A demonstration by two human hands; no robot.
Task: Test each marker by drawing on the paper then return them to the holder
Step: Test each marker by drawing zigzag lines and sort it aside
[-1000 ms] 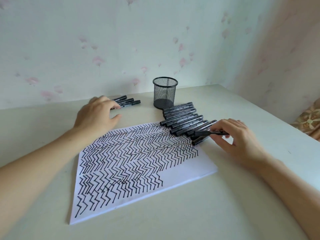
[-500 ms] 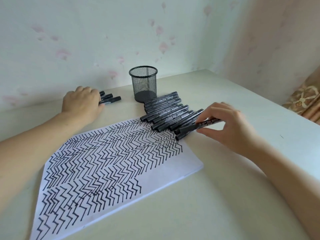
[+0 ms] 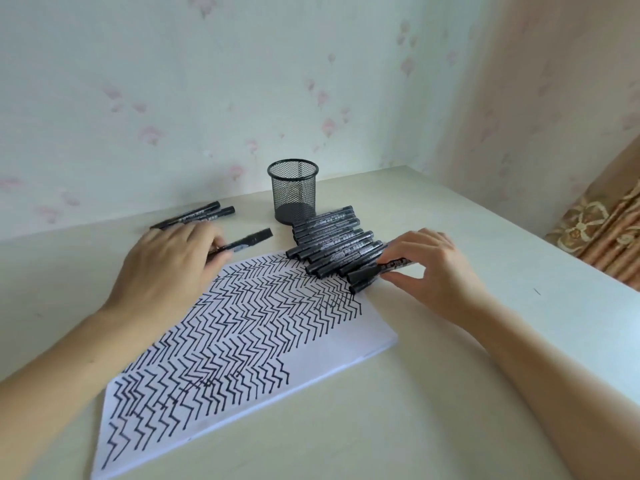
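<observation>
Appearing to be a home room: pale floral wallpaper (image 3: 242, 98) backing a cream table (image 3: 519, 220) in a corner, patterned curtain (image 3: 602, 230) hanging alongside.

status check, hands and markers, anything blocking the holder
Left hand grips one marker. Right hand pinches a marker off the row. Mesh holder upright, unobstructed.

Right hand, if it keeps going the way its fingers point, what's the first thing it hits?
The right hand points left and away, already pinching one black capped marker. Straight on, it would first meet the row of black markers lying side by side; the black mesh holder sits beyond, probably off that line.
</observation>
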